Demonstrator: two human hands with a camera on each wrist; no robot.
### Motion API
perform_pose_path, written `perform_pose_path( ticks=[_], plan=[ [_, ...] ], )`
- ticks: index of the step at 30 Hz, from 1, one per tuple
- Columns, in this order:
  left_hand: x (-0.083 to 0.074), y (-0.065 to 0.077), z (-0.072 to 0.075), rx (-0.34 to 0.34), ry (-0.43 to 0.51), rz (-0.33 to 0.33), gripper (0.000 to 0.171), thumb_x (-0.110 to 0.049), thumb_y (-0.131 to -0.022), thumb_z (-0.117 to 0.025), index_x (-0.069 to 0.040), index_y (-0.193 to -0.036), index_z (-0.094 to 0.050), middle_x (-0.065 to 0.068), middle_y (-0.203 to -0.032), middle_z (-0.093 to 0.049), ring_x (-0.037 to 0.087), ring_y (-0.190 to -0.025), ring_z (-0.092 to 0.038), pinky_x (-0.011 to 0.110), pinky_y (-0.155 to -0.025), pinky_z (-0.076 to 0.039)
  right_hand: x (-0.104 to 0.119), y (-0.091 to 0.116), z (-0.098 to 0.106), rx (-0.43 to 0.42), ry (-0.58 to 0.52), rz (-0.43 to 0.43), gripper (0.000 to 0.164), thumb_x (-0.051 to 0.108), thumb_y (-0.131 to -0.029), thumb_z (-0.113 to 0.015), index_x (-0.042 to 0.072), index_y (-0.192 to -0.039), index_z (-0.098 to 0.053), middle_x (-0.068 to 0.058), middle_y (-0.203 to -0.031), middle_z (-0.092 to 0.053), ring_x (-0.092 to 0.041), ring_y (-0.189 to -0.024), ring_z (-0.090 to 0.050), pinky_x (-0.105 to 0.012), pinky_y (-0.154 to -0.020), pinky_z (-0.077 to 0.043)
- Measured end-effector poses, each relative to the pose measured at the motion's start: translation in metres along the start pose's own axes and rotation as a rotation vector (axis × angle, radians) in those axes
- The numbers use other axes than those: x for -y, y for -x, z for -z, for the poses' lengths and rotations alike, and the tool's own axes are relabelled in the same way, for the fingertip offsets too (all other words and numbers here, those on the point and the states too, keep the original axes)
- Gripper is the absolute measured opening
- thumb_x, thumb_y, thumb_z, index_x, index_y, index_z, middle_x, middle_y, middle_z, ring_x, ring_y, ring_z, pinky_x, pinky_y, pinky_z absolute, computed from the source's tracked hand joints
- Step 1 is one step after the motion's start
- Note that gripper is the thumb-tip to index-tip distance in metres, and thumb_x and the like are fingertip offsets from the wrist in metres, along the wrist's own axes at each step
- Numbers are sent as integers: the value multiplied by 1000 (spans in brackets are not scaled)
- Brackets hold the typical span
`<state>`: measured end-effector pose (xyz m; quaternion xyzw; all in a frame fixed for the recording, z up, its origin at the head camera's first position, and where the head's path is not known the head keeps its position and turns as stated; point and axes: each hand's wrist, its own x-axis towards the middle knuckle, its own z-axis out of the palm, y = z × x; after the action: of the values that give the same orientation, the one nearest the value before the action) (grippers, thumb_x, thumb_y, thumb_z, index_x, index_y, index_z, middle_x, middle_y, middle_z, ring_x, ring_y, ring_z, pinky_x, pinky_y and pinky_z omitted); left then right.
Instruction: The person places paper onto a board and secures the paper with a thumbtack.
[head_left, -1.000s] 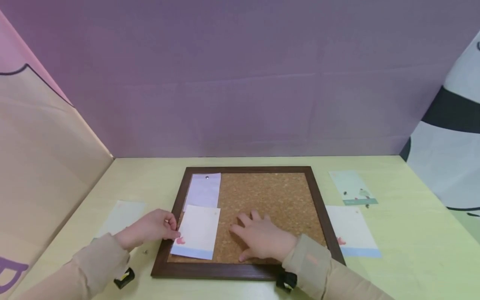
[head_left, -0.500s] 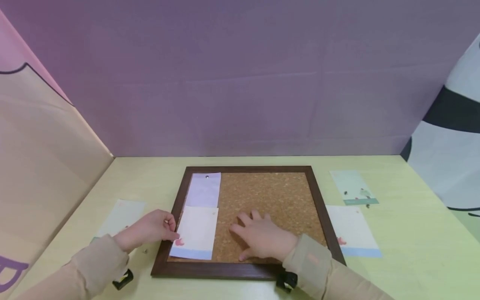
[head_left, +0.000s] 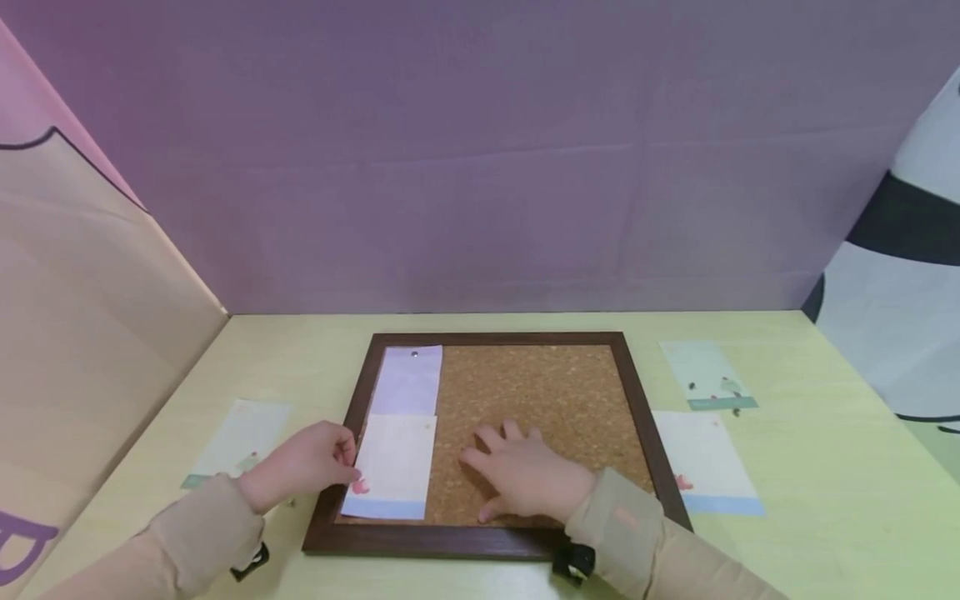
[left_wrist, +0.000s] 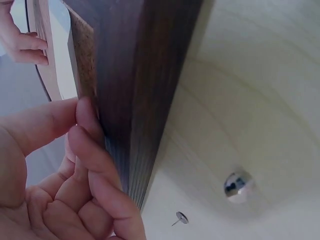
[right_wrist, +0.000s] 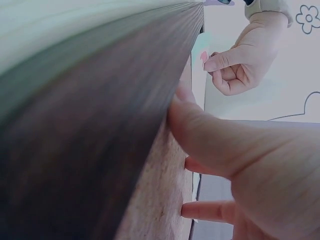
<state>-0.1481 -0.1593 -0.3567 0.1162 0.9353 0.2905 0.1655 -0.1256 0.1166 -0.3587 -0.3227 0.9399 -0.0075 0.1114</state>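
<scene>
Btwn L fingers (head_left: 346, 474); card (head_left: 396, 457) edge

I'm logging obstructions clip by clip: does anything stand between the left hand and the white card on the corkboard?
Nothing visible does: the left hand pinches the white card at its left edge. The dark frame passes beneath that hand, and the right hand touches the corkboard farther right, apart from the card.

Rough cork board (head_left: 555, 392), wood frame (head_left: 435, 542), paper card (head_left: 393, 454).

Cork (head_left: 540, 383) partly behind right hand (head_left: 528, 475)
</scene>
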Motion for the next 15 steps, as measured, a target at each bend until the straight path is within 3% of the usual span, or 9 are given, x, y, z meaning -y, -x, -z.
perform_pose_path(
  ticks=[9, 15],
  plan=[
    [-1, -1, -2, -27, -114, -39, 26, -4, -74, -73, -10, -66, -49, -1, -62, -49, 14, -59, -45, 28, -57, -38, 1, -1, 1, 18, -9, -7, 70, 51, -75, -71, 24, -135, -48, -7, -137, -40, -32, -116, -43, -53, -83, -46],
    [-2, -1, -3, -35, -131, -51, 22, -4, -73, -73, -10, -67, -53, -2, -62, -51, 14, -60, -46, 28, -58, -40, 1, -1, 1, 32, -22, -15, 70, 51, -75, -70, 25, -135, -47, -6, -138, -40, -31, -117, -42, -53, -84, -45]
  ],
)
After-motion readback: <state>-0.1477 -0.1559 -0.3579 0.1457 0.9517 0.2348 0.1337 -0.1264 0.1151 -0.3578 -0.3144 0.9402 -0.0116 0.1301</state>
